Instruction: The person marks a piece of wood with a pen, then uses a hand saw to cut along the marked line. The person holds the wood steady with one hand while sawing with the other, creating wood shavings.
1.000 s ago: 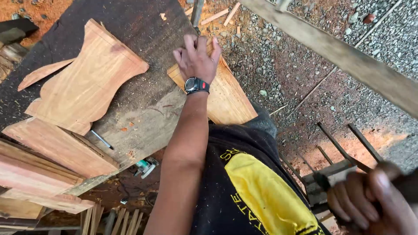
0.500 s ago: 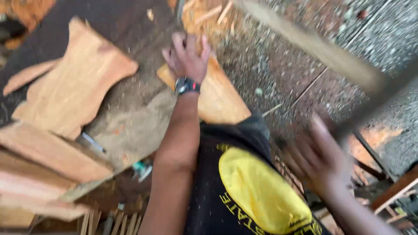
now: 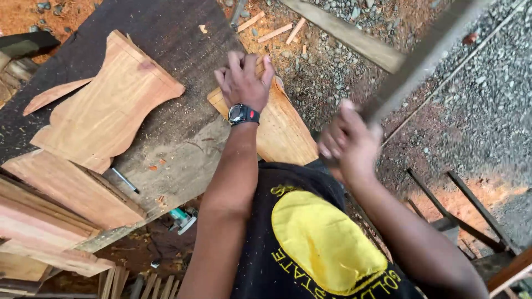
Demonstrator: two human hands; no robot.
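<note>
Wooden wedge under flat, open left grip; right grip clenched around blurred blade.

Left hand presses a wooden piece on the workbench; right hand grips a blurred tool.

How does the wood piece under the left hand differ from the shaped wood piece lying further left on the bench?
The wood piece under the left hand overhangs the bench edge, pinned by the left hand; the shaped wood piece lies free, fully on the dark bench. The first looks tapered with straight edges, the second has curved cutouts. Both are pale orange.
</note>
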